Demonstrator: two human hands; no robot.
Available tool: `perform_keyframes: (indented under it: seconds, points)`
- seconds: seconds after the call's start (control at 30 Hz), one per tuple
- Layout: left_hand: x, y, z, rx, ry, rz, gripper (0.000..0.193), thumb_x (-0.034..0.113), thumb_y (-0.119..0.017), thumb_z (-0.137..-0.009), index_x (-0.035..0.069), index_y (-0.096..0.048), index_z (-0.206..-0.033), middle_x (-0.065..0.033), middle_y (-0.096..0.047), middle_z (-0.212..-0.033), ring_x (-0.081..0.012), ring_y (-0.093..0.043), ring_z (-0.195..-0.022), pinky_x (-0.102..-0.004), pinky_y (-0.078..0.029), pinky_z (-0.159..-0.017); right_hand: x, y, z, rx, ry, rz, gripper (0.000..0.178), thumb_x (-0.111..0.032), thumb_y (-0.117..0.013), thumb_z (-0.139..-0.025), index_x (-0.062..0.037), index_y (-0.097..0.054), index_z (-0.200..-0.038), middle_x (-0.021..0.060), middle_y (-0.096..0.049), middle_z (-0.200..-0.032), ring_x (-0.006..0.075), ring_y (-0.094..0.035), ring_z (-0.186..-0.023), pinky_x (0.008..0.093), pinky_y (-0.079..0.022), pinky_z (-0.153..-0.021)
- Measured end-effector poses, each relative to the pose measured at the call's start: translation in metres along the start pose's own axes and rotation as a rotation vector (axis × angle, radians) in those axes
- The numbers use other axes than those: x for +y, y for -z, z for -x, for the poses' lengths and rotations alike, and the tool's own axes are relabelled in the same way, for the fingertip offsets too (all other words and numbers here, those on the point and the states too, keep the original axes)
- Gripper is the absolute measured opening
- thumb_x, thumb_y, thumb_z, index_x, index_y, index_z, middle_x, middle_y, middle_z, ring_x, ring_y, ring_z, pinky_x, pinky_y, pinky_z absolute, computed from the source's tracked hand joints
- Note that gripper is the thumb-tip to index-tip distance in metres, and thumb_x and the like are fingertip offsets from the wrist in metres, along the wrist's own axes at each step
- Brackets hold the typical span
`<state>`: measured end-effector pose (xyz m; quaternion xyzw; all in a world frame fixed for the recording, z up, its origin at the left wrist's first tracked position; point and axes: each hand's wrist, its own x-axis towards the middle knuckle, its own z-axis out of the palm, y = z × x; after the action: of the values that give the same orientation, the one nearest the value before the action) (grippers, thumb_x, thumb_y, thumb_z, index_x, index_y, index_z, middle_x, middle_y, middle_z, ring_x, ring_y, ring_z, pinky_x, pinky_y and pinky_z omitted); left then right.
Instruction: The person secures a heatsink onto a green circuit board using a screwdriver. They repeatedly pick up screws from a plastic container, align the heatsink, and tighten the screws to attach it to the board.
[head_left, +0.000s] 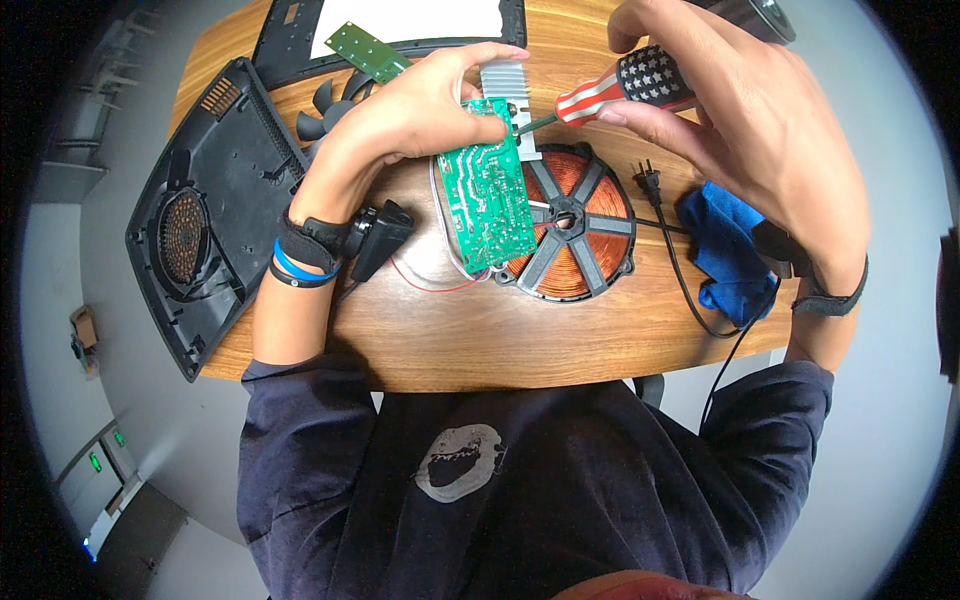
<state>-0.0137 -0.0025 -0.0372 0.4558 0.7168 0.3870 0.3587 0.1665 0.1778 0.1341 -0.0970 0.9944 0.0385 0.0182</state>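
Note:
My left hand (440,105) grips a green circuit board (490,205) by its upper end, thumb pressed on its face. A silver finned heat sink (503,78) stands at the board's top edge. In my right hand (740,120) is a screwdriver (590,100) with a red-and-white striped handle and a dark star-patterned end. Its shaft points left, and the tip meets the board's upper right edge by the heat sink; the exact contact is too small to make out. Below and right of the board lies a round copper coil (590,260) with dark spokes, partly covered by the board.
A black plastic housing (215,240) lies at the left, with a black fan (325,110) and a narrow green board (365,52) beyond it. A power plug (648,180) with its cord and a blue cloth (725,245) are at the right. A black-framed panel (400,25) lies at the back.

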Motion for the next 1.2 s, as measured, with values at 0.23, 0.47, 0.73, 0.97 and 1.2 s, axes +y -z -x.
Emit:
perform_keyframes:
  seconds: [0.23,0.47,0.73,0.97,1.2]
  points:
    - [0.005,0.001,0.001,-0.005,0.019,-0.022,0.081,-0.002,-0.073,-0.086,0.012,-0.046,-0.161,-0.0064,-0.073,-0.107,-0.0107,-0.068,-0.095,-0.0280,-0.058,-0.081,-0.004,0.010,-0.004,0.015,0.005,-0.189,0.046,-0.046,-0.075,-0.095,-0.0047,-0.058,-0.105,0.0096,-0.064,-0.086,0.0268,-0.068,-0.069,0.0372,-0.053,-0.059]
    - [-0.002,-0.001,-0.001,0.000,-0.011,0.022,0.081,-0.001,-0.073,-0.086,0.012,-0.046,-0.161,-0.0059,-0.073,-0.104,-0.0104,-0.068,-0.094,-0.0282,-0.058,-0.079,-0.004,0.023,-0.004,-0.171,-0.026,-0.009,0.043,-0.044,-0.074,-0.096,-0.0048,-0.058,-0.105,0.0094,-0.064,-0.086,0.0220,-0.067,-0.068,0.0342,-0.052,-0.057]
    - [0.001,0.000,-0.001,-0.010,-0.009,0.036,0.081,0.000,-0.073,-0.086,0.013,-0.046,-0.161,-0.0021,-0.071,-0.093,-0.0084,-0.065,-0.084,-0.0270,-0.056,-0.075,0.015,0.000,-0.003,0.032,0.106,-0.122,0.038,-0.034,-0.076,-0.094,-0.0047,-0.058,-0.110,0.0106,-0.065,-0.095,0.0213,-0.069,-0.076,0.0332,-0.053,-0.060]
    - [-0.007,-0.005,-0.003,0.012,-0.020,0.043,0.079,-0.001,-0.073,-0.086,0.010,-0.047,-0.160,-0.0028,-0.072,-0.093,-0.0086,-0.065,-0.083,-0.0273,-0.056,-0.075,0.012,-0.005,-0.006,0.096,0.159,-0.051,0.040,-0.036,-0.076,-0.093,-0.0051,-0.059,-0.113,0.0090,-0.065,-0.094,0.0266,-0.070,-0.072,0.0360,-0.055,-0.059]
    - [0.000,-0.002,-0.002,-0.005,0.004,0.030,0.079,-0.002,-0.072,-0.086,0.010,-0.046,-0.160,-0.0062,-0.075,-0.099,-0.0104,-0.068,-0.088,-0.0287,-0.058,-0.078,-0.002,-0.007,-0.001,0.150,0.079,0.199,0.042,-0.045,-0.072,-0.097,-0.0068,-0.059,-0.108,0.0075,-0.065,-0.092,0.0272,-0.067,-0.061,0.0361,-0.052,-0.052]
